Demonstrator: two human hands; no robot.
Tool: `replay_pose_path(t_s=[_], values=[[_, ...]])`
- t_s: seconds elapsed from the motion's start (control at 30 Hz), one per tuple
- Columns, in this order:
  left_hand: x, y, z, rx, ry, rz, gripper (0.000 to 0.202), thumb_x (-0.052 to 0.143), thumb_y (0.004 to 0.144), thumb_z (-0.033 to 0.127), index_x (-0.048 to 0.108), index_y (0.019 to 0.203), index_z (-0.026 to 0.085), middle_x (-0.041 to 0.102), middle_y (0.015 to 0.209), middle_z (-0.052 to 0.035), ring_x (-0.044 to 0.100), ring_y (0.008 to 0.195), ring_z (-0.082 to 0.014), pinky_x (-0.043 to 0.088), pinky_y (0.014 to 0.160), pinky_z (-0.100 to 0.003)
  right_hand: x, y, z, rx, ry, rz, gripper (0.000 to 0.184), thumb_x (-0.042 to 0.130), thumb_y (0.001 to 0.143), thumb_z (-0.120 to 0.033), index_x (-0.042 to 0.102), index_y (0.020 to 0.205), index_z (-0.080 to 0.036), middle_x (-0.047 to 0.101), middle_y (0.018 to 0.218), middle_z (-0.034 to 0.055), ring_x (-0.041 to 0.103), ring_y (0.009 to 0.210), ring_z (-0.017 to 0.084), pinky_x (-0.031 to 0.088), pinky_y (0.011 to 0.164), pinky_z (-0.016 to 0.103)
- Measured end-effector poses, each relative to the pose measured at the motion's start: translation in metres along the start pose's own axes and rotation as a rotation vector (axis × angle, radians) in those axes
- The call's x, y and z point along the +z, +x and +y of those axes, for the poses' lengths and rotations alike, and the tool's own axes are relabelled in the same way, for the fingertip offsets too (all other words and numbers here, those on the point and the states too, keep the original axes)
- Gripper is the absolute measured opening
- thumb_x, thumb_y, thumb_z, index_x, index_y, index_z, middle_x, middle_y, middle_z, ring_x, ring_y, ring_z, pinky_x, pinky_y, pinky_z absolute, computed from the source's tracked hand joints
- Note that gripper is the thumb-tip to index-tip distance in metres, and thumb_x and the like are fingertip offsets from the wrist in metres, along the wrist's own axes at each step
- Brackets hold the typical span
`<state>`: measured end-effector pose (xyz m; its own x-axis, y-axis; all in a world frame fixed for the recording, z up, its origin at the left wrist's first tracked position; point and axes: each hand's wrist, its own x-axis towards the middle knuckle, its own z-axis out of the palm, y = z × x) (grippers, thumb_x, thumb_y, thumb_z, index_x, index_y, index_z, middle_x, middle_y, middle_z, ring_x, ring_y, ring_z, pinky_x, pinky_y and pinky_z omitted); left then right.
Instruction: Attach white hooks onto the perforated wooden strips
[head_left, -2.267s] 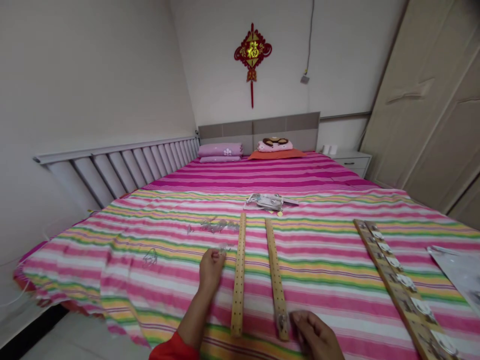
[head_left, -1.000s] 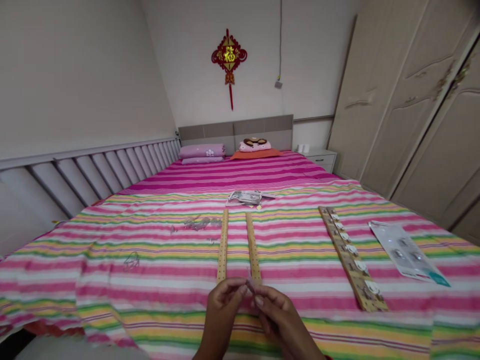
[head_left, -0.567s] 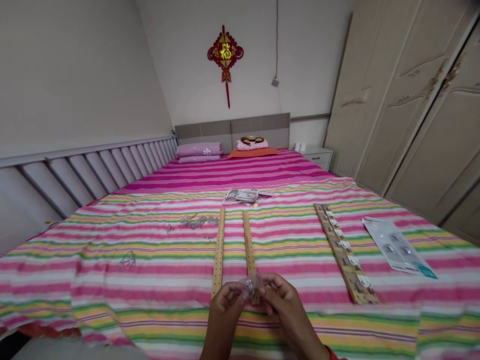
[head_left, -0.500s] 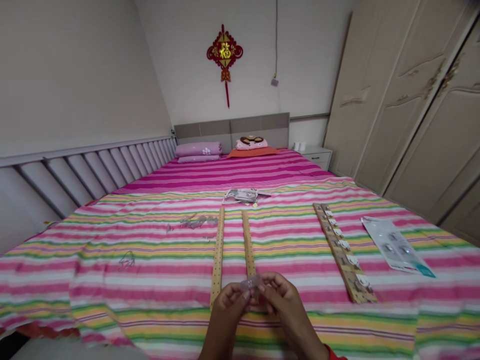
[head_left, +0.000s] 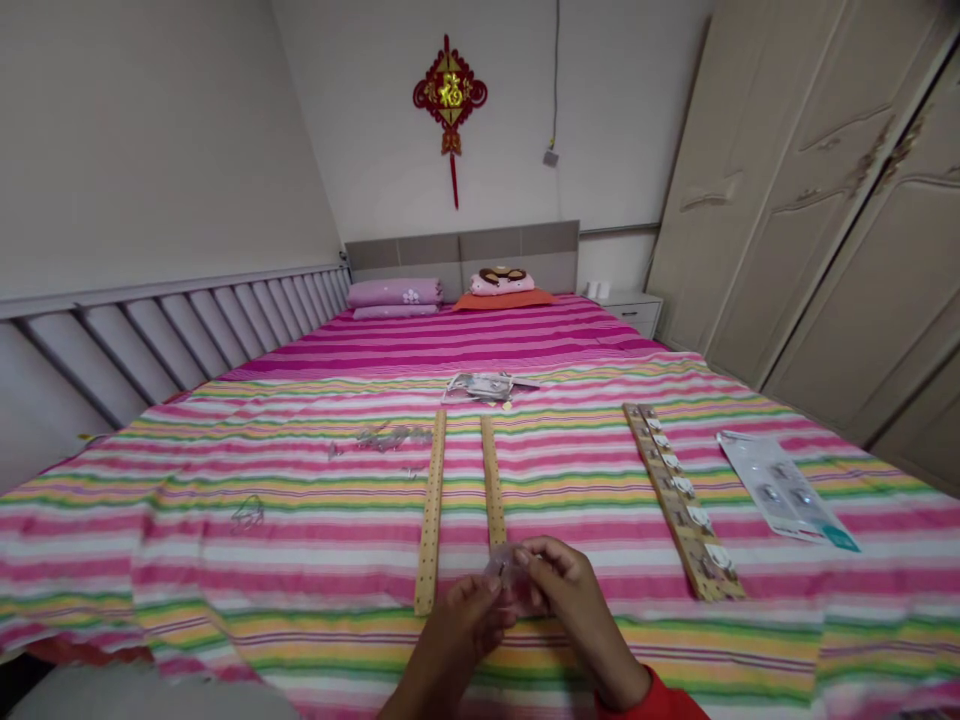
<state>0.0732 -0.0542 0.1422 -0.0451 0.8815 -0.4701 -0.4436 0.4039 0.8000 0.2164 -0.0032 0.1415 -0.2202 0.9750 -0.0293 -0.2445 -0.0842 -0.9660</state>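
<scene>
Between my two hands is a small clear plastic bag (head_left: 508, 572), pinched at both sides. My left hand (head_left: 466, 625) grips its left edge with thumb and fingers. On the other side, my right hand (head_left: 564, 588) pinches its upper right part; what the bag contains is too blurred to tell. Just beyond lie two narrow wooden strips with rows of holes, the left strip (head_left: 430, 515) and the right strip (head_left: 492, 480), whose near end is hidden behind the bag and hands.
Right of me, a wooden board (head_left: 679, 510) carries a row of white and metal pieces, beside a clear blister pack (head_left: 784, 490). Small clear packets (head_left: 390, 437) and a wire-like piece (head_left: 247, 513) lie left. A grey-white packet (head_left: 487, 387) is farther back on the striped bedspread (head_left: 330, 575).
The plastic bag has been turned and spread wider between my fingers. My left hand has dropped slightly, and more of my right sleeve shows.
</scene>
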Motion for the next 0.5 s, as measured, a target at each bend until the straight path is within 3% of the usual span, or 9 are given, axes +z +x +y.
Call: replay_pose_path(t_s=[0.1, 0.17, 0.3, 0.5], values=[[-0.006, 0.014, 0.008, 0.305, 0.251, 0.092, 0.038, 0.077, 0.058, 0.048, 0.061, 0.068, 0.015, 0.064, 0.061, 0.0004, 0.057, 0.058, -0.0106, 0.041, 0.055, -0.021, -0.003, 0.011, 0.001, -0.01, -0.046, -0.015, 0.041, 0.075, 0.06, -0.055, 0.066, 0.068, -0.016, 0.048, 0.039, -0.0065, 0.035, 0.035, 0.006, 0.024, 0.037, 0.02], [-0.007, 0.022, 0.017, 0.436, 0.33, 0.097, 0.036, 0.075, 0.061, 0.048, 0.064, 0.071, 0.015, 0.065, 0.066, -0.0005, 0.058, 0.064, -0.0122, 0.043, 0.062, -0.023, -0.004, 0.019, 0.0, -0.012, -0.061, -0.034, 0.041, 0.075, 0.059, -0.056, 0.066, 0.066, -0.016, 0.051, 0.043, -0.0058, 0.035, 0.034, 0.006, 0.023, 0.037, 0.02], [-0.002, 0.039, 0.032, 0.437, 0.369, 0.043, 0.033, 0.076, 0.056, 0.042, 0.065, 0.071, 0.014, 0.064, 0.062, -0.0001, 0.056, 0.06, -0.0125, 0.043, 0.059, -0.024, -0.004, 0.034, 0.0, -0.013, -0.07, -0.038, 0.041, 0.076, 0.058, -0.055, 0.067, 0.065, -0.016, 0.052, 0.045, -0.0052, 0.035, 0.035, 0.006, 0.023, 0.037, 0.021], [0.004, 0.072, 0.036, 0.413, 0.362, 0.094, 0.027, 0.073, 0.054, 0.035, 0.062, 0.067, 0.014, 0.061, 0.059, 0.0005, 0.056, 0.057, -0.0121, 0.043, 0.058, -0.024, -0.002, 0.064, 0.013, -0.025, -0.015, 0.015, 0.036, 0.078, 0.056, -0.048, 0.066, 0.065, -0.016, 0.051, 0.042, -0.0047, 0.04, 0.038, 0.008, 0.028, 0.039, 0.022]])
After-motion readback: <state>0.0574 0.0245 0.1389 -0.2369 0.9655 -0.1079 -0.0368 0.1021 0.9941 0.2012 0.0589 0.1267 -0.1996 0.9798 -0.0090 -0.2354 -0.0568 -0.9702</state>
